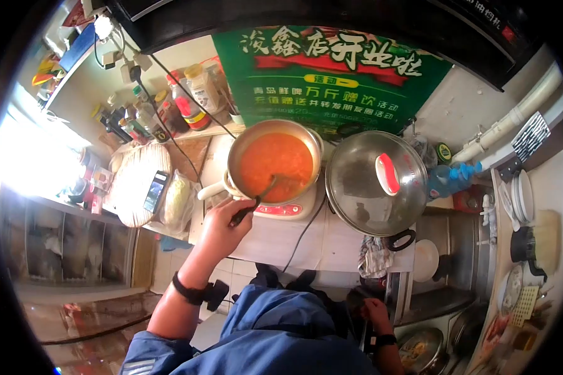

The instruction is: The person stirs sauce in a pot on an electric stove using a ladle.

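Observation:
My left hand point(226, 226) is closed around the dark handle of a utensil point(267, 189), whose lower end dips into red-orange soup point(275, 159). The soup fills a light-coloured pot point(234, 156) with a pale handle pointing left, standing on a white cooker with a red panel point(280, 210). My right hand point(375, 310) hangs low beside my body, right of the blue clothing; its fingers look curled, but what they hold, if anything, is too small to make out.
A large lidded wok point(366, 206) stands right of the pot. Bottles point(191, 111) line the back left, near a round board point(131, 203) with a phone point(155, 191). A cable hangs by the cooker. The sink point(441, 297) and plates are at the right.

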The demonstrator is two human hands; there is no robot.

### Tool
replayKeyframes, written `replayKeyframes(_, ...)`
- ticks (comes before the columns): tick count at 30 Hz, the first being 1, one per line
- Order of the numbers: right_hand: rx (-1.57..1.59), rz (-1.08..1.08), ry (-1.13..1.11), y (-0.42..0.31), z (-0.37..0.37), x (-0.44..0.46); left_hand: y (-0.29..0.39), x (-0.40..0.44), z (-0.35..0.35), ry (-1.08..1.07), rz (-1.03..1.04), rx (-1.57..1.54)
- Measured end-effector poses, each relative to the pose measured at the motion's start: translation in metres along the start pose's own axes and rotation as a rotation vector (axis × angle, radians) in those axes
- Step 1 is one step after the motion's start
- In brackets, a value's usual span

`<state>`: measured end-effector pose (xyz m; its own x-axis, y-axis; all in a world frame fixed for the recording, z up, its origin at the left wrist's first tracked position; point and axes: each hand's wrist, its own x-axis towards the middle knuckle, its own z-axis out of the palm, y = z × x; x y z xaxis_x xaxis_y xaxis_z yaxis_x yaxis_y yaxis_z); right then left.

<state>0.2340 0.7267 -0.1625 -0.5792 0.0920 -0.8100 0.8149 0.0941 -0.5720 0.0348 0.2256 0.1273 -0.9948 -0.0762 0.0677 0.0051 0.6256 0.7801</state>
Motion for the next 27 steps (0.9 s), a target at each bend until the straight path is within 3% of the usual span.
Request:
replayKeyframes(5,0.007,-0.011,0.003,-0.008,0.006,-0.004,0.007,0.006,-0.035,0.026,-0.007,-0.068)
replayKeyframes(6,0.009,-0.014,0.002,-0.012,0.008,-0.005,0.021,0.003,-0.052,-0.040,-0.104,-0.075)
replayKeyframes(9,0.001,-0.005,-0.018,-0.013,0.009,-0.005,0.032,-0.001,-0.074,-0.097,-0.107,0.030)
replayKeyframes(15,0.037,0.004,-0.033,0.001,0.012,0.002,0.024,0.006,-0.063,-0.217,-0.145,0.139)
replayKeyframes(18,0.024,-0.004,-0.026,-0.001,0.017,-0.001,-0.015,0.024,-0.050,-0.127,-0.159,-0.118)
replayKeyframes(22,0.063,0.042,0.031,-0.010,0.032,-0.010,-0.014,0.026,-0.087,-0.147,-0.200,-0.111)
replayKeyframes(24,0.003,-0.029,0.022,0.017,0.030,0.008,-0.007,0.027,-0.104,-0.180,-0.256,-0.112)
replayKeyframes(26,-0.276,-0.302,-0.001,0.093,0.016,0.055,-0.011,0.032,-0.117,-0.233,-0.293,-0.015)
replayKeyframes(27,-0.342,-0.371,0.006,0.091,0.025,0.053,-0.016,0.038,-0.118,-0.254,-0.249,0.022)
